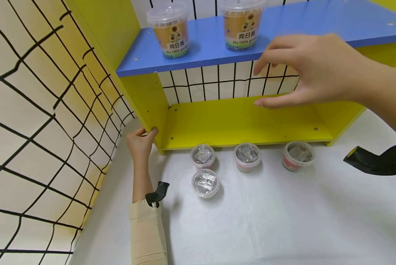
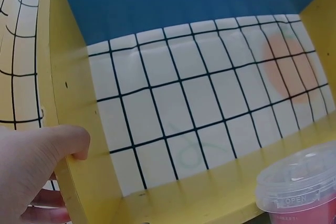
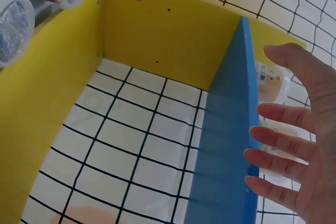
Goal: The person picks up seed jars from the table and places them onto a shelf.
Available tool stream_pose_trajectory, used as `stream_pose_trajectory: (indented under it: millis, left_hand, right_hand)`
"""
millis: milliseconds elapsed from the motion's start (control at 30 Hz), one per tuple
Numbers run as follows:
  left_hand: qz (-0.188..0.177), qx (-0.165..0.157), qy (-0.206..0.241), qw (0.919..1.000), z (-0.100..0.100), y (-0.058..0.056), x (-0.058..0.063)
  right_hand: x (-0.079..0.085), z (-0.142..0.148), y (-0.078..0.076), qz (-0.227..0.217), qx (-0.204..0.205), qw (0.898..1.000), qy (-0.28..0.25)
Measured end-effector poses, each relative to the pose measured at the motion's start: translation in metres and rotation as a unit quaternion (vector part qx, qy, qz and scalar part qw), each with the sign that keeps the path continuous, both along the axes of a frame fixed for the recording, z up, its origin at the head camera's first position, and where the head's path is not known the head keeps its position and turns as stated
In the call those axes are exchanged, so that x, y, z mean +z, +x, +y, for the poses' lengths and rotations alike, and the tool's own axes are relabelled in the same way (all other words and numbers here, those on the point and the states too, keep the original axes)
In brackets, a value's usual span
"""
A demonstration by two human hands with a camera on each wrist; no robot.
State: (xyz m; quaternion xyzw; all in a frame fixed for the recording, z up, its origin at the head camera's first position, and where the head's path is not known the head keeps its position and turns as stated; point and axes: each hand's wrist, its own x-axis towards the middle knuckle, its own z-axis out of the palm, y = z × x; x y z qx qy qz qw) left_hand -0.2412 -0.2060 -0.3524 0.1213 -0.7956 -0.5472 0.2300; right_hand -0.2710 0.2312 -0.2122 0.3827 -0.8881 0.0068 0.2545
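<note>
At left edge of the shelf [image 1: 217,121], grasping its side panel [image 1: 148,97] with left grip [image 1: 140,142], probably for steadiness; by front edge, near a cup [image 1: 242,27], holding out right grip [image 1: 317,70], released.

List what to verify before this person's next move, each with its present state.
1. Left hand gripping the yellow flat side panel: ok.
2. Right hand gripping something: not ok; it holds nothing, fingers and thumb spread apart.
3. Both orange-labelled clear plastic cups upright on the blue flat shelf board: ok.
4. Clear plastic lids fully sealed on those cups: cannot tell.
5. Four small round clear-lidded tubs standing on the white surface: ok.
</note>
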Motion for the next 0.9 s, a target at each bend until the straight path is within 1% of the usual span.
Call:
stream_pose_trajectory:
  millis: [33, 67, 100, 133, 200, 267, 500, 733, 900]
  left_hand:
    - [-0.001, 0.001, 0.000, 1.0000, 0.000, 0.000, 0.000]
    - [-0.002, 0.001, 0.000, 1.0000, -0.001, 0.000, -0.001]
    - [-0.004, 0.002, 0.000, 1.0000, -0.001, 0.000, -0.001]
    - [-0.005, 0.003, 0.000, 1.0000, -0.001, -0.001, -0.002]
    - [-0.006, 0.004, 0.001, 1.0000, -0.002, -0.001, -0.002]
    - [-0.008, 0.005, 0.002, 1.0000, -0.002, -0.002, -0.003]
    - [-0.005, 0.003, 0.004, 1.0000, -0.003, -0.002, -0.004]
    - [-0.011, 0.003, 0.005, 0.9999, -0.003, -0.002, -0.002]
    - [-0.010, -0.002, 0.008, 0.9999, -0.002, -0.002, -0.002]
  right_hand:
    - [0.015, -0.019, 0.028, -0.010, 0.006, 1.000, -0.008]
    - [0.028, -0.035, 0.051, -0.024, 0.015, 0.999, -0.018]
    - [0.036, -0.047, 0.068, -0.028, 0.018, 0.999, -0.019]
    - [0.041, -0.055, 0.080, -0.034, 0.020, 0.999, -0.021]
    - [0.046, -0.066, 0.093, -0.051, 0.022, 0.998, -0.023]
    - [0.044, -0.071, 0.098, -0.057, 0.027, 0.998, -0.020]
    - [0.024, -0.074, 0.091, -0.076, 0.042, 0.996, -0.020]
    - [0.005, -0.080, 0.089, -0.112, 0.033, 0.993, -0.028]
    - [-0.007, -0.084, 0.087, -0.148, 0.029, 0.988, -0.028]
